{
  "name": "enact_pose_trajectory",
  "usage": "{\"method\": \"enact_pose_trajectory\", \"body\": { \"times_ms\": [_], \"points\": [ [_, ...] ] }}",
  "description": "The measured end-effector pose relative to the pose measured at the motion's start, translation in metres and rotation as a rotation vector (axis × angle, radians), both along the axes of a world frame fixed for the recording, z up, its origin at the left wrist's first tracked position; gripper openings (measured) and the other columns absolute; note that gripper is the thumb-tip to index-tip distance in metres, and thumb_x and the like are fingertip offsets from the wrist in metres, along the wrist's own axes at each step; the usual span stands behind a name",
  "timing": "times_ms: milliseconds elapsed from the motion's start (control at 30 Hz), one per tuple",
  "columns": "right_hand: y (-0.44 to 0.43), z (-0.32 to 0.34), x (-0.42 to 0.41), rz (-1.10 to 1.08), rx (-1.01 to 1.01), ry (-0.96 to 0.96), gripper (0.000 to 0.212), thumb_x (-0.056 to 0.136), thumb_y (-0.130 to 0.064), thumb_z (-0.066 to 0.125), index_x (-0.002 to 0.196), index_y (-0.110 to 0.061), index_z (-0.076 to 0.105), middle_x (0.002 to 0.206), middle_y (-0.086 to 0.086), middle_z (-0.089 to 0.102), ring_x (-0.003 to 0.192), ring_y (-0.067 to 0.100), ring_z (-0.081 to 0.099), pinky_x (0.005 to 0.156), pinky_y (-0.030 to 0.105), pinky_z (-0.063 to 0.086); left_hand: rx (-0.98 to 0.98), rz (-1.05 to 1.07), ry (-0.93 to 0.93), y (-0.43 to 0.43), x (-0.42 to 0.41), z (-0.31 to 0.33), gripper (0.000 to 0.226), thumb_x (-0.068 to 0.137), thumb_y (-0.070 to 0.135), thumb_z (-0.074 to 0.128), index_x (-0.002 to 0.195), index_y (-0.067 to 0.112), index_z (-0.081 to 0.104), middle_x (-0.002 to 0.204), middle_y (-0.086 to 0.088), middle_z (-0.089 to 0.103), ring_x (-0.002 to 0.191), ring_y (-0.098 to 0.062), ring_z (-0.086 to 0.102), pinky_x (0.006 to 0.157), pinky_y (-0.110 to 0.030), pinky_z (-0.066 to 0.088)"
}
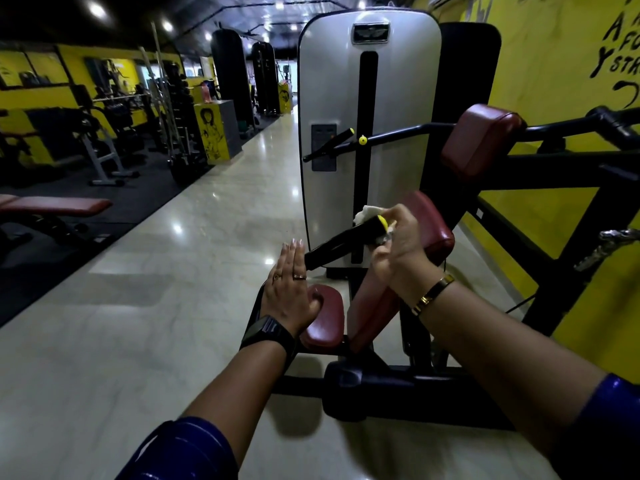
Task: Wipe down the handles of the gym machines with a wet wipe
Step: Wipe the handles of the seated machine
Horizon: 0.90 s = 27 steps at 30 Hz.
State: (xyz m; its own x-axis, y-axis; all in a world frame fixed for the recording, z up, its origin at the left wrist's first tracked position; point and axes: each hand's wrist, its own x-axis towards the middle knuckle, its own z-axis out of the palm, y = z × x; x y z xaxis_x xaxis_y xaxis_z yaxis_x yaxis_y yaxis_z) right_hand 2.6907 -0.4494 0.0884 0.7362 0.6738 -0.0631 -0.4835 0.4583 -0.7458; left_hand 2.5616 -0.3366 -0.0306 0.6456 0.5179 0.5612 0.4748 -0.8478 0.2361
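A black machine handle (341, 242) with a yellow end cap slants up to the right in front of me. My right hand (401, 251) grips a white wet wipe (366, 213) wrapped round the handle's yellow-capped end. My left hand (289, 287) is flat with straight fingers, its fingertips against the handle's lower end. A second black handle (329, 144) with a yellow tip sticks out higher up, in front of the silver weight-stack cover (332, 98).
Maroon pads (479, 142) and a small maroon pad (325, 317) belong to the black machine frame (568, 209) by the yellow wall on the right. A pale tiled aisle (194, 237) runs ahead. Benches and weight racks (114, 133) line the left side.
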Motion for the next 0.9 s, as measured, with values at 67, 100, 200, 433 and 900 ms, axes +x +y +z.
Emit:
{"method": "enact_pose_trajectory", "body": {
  "times_ms": [67, 100, 200, 433, 900],
  "points": [
    [0.001, 0.001, 0.003, -0.104, -0.144, -0.236, 0.015, 0.075, -0.011, 0.056, 0.089, -0.006, 0.061, 0.081, 0.008, 0.059, 0.079, 0.018, 0.056, 0.066, 0.023, 0.047, 0.004, -0.001, -0.005, -0.001, 0.0, 0.0, 0.091, 0.065, 0.039, 0.035, 0.148, 0.006, 0.018, 0.15, -0.022, 0.039, 0.138, -0.037, 0.039, 0.106, -0.047, 0.041],
    [0.001, 0.001, 0.003, -0.157, -0.275, -0.417, 0.014, 0.078, -0.009, 0.058, 0.091, -0.008, 0.06, 0.083, 0.006, 0.059, 0.082, 0.018, 0.056, 0.068, 0.026, 0.046, 0.004, 0.0, -0.009, -0.001, 0.0, 0.001, 0.091, 0.065, 0.039, 0.036, 0.148, 0.006, 0.019, 0.149, -0.022, 0.039, 0.138, -0.037, 0.039, 0.106, -0.047, 0.04],
    [0.001, -0.007, 0.005, -0.273, -0.67, -1.067, 0.016, 0.085, -0.013, 0.054, 0.1, -0.009, 0.059, 0.098, 0.003, 0.059, 0.092, 0.019, 0.055, 0.077, 0.031, 0.044, -0.001, 0.005, -0.018, -0.002, -0.001, 0.0, 0.091, 0.065, 0.039, 0.035, 0.148, 0.007, 0.017, 0.15, -0.021, 0.038, 0.138, -0.037, 0.038, 0.106, -0.047, 0.04],
    [-0.002, -0.006, -0.008, -0.332, -1.116, -2.076, 0.026, 0.084, -0.011, 0.044, 0.107, -0.007, 0.055, 0.111, 0.011, 0.056, 0.114, 0.03, 0.047, 0.111, 0.039, 0.022, -0.002, 0.007, 0.012, -0.001, -0.001, -0.001, 0.095, 0.069, 0.033, 0.053, 0.15, 0.006, 0.012, 0.155, -0.019, 0.031, 0.143, -0.033, 0.03, 0.111, -0.045, 0.036],
    [-0.007, -0.013, -0.023, -0.377, -1.406, -2.225, 0.056, 0.084, -0.024, 0.049, 0.134, 0.002, 0.05, 0.134, 0.022, 0.054, 0.13, 0.037, 0.046, 0.114, 0.048, -0.017, 0.032, 0.02, -0.026, -0.001, 0.0, -0.003, 0.1, 0.061, 0.029, 0.059, 0.148, 0.005, 0.015, 0.152, -0.021, 0.036, 0.141, -0.034, 0.035, 0.112, -0.04, 0.035]
  ]
}}
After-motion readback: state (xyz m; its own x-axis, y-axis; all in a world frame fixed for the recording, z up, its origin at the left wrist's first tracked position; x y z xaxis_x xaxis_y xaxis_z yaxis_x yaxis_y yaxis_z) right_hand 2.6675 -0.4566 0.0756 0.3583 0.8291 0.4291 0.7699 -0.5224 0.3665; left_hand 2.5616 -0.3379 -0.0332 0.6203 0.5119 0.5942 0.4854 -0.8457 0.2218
